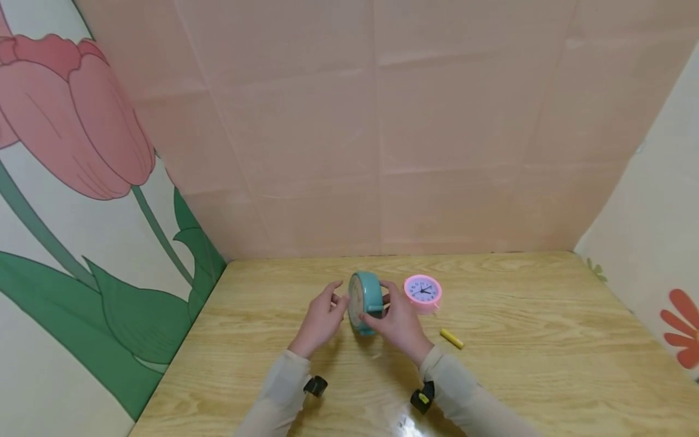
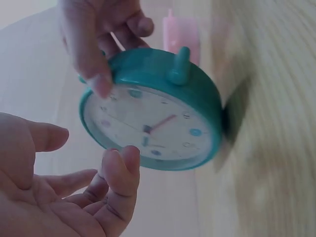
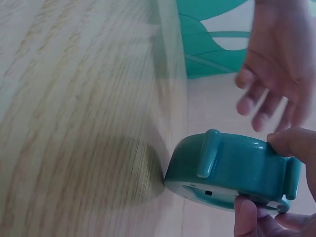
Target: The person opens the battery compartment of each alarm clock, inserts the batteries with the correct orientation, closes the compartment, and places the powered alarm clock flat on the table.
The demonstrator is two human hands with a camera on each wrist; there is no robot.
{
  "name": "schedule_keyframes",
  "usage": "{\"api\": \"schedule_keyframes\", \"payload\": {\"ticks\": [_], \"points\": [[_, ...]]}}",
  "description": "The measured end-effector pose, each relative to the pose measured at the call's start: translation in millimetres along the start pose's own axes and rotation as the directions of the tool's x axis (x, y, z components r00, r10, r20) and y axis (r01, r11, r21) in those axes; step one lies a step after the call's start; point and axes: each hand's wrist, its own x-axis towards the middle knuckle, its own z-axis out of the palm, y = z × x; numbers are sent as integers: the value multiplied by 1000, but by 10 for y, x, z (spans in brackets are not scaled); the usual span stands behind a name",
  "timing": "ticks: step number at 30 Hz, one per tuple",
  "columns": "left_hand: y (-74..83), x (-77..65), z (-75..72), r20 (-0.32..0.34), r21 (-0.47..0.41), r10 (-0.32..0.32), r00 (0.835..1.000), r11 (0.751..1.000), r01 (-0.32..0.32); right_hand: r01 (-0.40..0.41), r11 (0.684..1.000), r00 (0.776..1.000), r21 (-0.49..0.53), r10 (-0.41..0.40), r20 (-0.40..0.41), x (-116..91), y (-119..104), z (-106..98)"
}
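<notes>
A teal round alarm clock [image 1: 372, 297] stands on edge near the middle of the table, its pale face turned toward the left hand. The right hand [image 1: 401, 325] grips it from the right, thumb on the face side of the rim and fingers at the back. In the right wrist view the teal clock's back [image 3: 212, 192] and two stubby feet show. The left hand [image 1: 322, 318] is beside the face with loosely bent fingers, holding nothing. Its fingertips come close to the dial [image 2: 148, 128]; contact is unclear. Whether the clock's lower edge touches the wood cannot be told.
Behind the right hand, a pink alarm clock [image 1: 423, 288] lies tilted with its face up. A short yellow stick [image 1: 451, 338] lies to its front right. The wooden table [image 1: 546, 340] meets a pink sheet [image 1: 377, 152] at the back and painted walls at both sides.
</notes>
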Motion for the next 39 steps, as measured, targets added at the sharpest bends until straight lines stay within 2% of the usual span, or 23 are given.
{"api": "schedule_keyframes", "payload": {"ticks": [4,8,13,21,35,39], "points": [[77,2,3,9,1,45,999,999,-45,30,998,1000,-60,-30,1,-8,-12,27],[117,20,21,28,5,73,997,997,-73,23,997,1000,-79,-23,9,-20,-38,39],[141,33,43,46,-20,69,997,997,-69,32,997,999,-73,-30,27,-33,-61,48],[129,37,61,52,-10,78,996,997,-78,107,991,994,-78,-104,37,-39,-37,91],[113,28,47,27,18,80,996,997,-81,110,991,991,-74,-104,82,-51,17,57],[119,14,40,23,25,75,997,997,-76,125,984,987,-124,-110,119,-42,83,44]]}}
